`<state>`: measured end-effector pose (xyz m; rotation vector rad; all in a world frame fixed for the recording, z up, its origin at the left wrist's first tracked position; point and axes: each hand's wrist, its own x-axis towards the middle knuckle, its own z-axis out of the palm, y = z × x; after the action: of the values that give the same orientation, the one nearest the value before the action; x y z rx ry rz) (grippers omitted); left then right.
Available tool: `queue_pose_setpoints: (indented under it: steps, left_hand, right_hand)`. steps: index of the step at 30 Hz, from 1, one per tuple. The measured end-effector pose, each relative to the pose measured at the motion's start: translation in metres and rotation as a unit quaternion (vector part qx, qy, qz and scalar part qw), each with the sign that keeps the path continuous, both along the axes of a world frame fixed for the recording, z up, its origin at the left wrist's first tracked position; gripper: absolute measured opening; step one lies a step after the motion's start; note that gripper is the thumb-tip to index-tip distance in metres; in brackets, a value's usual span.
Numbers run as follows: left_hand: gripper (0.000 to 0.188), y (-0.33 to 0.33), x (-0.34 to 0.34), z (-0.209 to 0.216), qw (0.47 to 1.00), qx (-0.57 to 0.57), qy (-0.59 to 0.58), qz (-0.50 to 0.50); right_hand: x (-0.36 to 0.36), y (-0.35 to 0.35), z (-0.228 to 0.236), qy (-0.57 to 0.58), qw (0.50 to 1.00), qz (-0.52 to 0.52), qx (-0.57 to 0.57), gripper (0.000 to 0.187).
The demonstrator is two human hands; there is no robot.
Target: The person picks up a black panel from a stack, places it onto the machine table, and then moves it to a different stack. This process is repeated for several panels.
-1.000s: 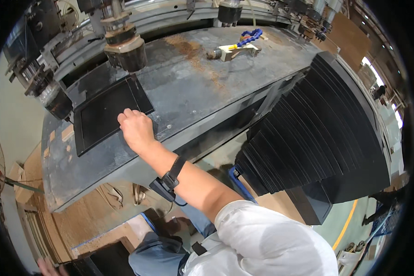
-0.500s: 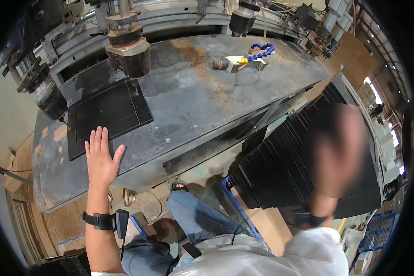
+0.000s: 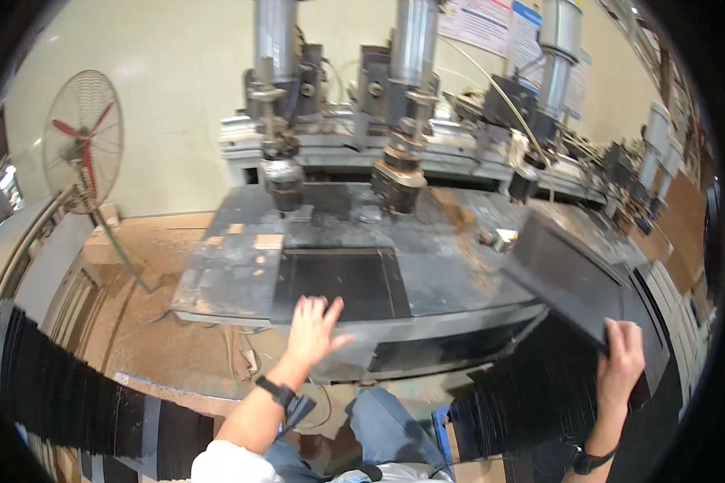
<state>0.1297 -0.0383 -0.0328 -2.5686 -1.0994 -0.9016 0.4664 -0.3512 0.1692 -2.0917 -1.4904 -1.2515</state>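
A flat black panel (image 3: 338, 282) with a thin line near its edges lies on the grey machine table (image 3: 451, 294), below two drill heads. My left hand (image 3: 312, 332) is at its front edge, fingers spread and holding nothing; whether they touch the panel I cannot tell. On the right, my right hand (image 3: 623, 358) grips a second black panel (image 3: 557, 262) by its near corner. That panel is raised and tilted, slightly blurred, above a stack of black panels (image 3: 499, 410).
Drill heads (image 3: 399, 173) hang over the table's far side, with sawdust (image 3: 457, 217) and wood scraps (image 3: 269, 241) on its top. Another stack of dark panels (image 3: 64, 386) stands at the lower left. A caged fan (image 3: 84, 141) with red blades stands far left.
My view has swung up and left, bringing in the fan and left stack. My right hand, blurred over the right stack before, now holds up a panel. My left fingers have bent slightly.
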Motion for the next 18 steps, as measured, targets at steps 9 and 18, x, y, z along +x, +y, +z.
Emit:
queue_pose_setpoints:
  steps: [9, 18]
  left_hand:
    - [0.034, -0.124, -0.159, 0.026, 0.988, 0.122, 0.089, -0.035]
    - [0.028, -0.270, -0.336, 0.170, 0.872, 0.201, 0.289, 0.340]
  right_hand:
    - [-0.058, 0.253, -0.134, 0.114, 0.926, 0.345, -0.106, 0.040]
    - [-0.060, 0.379, -0.204, 0.191, 0.870, 0.406, -0.205, 0.043]
